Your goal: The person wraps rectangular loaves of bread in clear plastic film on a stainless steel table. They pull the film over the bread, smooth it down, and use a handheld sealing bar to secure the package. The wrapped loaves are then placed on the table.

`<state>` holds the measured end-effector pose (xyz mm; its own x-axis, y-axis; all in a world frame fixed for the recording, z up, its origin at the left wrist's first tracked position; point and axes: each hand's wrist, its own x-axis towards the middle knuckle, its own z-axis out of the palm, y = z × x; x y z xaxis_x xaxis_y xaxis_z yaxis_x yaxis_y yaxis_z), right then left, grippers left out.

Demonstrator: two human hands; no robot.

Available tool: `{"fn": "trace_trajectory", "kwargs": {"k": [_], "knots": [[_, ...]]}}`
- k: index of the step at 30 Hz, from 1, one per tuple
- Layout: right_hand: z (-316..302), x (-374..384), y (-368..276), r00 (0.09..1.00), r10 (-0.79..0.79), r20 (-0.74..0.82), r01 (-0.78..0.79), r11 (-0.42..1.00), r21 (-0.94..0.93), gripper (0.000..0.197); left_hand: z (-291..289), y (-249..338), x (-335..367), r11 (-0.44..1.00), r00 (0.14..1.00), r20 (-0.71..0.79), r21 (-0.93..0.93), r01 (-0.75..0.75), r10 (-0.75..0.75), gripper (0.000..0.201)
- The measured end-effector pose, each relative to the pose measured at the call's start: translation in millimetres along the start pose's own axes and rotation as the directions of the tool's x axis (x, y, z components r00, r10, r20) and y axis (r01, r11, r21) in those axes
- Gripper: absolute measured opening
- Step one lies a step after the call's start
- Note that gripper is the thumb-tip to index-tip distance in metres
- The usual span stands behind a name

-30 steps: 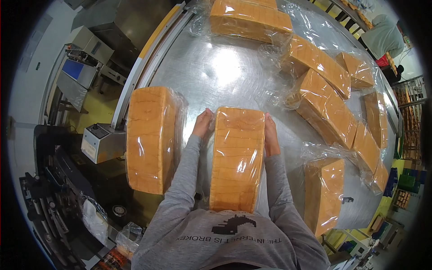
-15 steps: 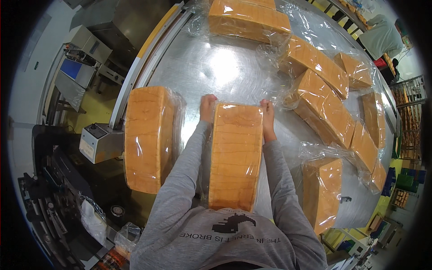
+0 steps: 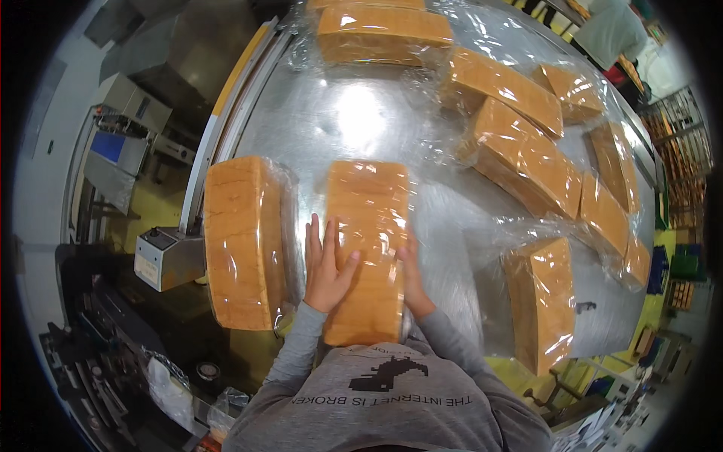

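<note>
A long golden-brown bread loaf [image 3: 369, 203] in clear plastic lies lengthwise in front of me on the metal table, its near end at my shirt. My left hand [image 3: 325, 264] clasps its left side, fingers stretched forward and slightly spread, thumb over the top edge. Against the right side rests my right hand [image 3: 412, 275], its thumb at the top edge and its other fingers partly hidden by the loaf. Just left of my left hand is another wrapped loaf [image 3: 237, 241], close to the table's left side.
Several wrapped loaves, among them an angled one [image 3: 527, 158], a far one [image 3: 384, 34] and a near right one [image 3: 538, 301], lie on the steel table [image 3: 444, 248]. A rail [image 3: 233, 113] edges its left side, beside a grey control box [image 3: 162, 256]. Another person [image 3: 610, 38] stands far right.
Both hands have drawn back from the loaf's far corners to its sides, nearer me. The loaf's upper face now looks smoother. The whole view has shifted a little.
</note>
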<state>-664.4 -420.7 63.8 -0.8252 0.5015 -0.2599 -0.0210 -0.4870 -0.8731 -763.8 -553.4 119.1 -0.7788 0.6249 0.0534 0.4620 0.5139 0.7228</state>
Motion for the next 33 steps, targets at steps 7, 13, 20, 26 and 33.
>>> {"fn": "trace_trajectory", "kwargs": {"k": [7, 13, 20, 26, 33], "knots": [[-11.4, 4.7, -4.3, 0.909, -0.25, 0.334, 0.417, 0.514, -0.75, 0.049, 27.1, 77.4, -17.6, 0.973, 0.999, 0.014, -0.225, -0.039, 0.043, 0.031], [-203.5, -150.6, -156.8, 0.71, -0.684, -0.165, -0.079, 0.155, -0.985, 0.043, 180.2, 119.0, -82.2, 0.829, 0.811, 0.582, -0.48, 0.287, 0.056, 0.038], [-381.3, -218.4, -161.0, 0.9, -0.223, -0.374, -0.268, 0.393, -0.88, 0.046, 350.8, 147.7, 13.4, 0.427, 0.906, 0.323, -0.803, 0.416, -0.274, 0.062], [-286.5, -182.2, -132.6, 0.938, -0.042, -0.343, -0.274, 0.513, -0.813, 0.039, 330.4, 113.9, 55.8, 0.117, 0.906, 0.3, -0.931, 0.346, -0.299, 0.043], [-292.6, -106.2, -62.7, 0.989, 0.146, -0.023, -0.132, 0.804, -0.58, 0.049, 228.7, 57.7, 21.2, 0.182, 0.875, 0.215, -0.93, 0.319, -0.434, 0.036]]}}
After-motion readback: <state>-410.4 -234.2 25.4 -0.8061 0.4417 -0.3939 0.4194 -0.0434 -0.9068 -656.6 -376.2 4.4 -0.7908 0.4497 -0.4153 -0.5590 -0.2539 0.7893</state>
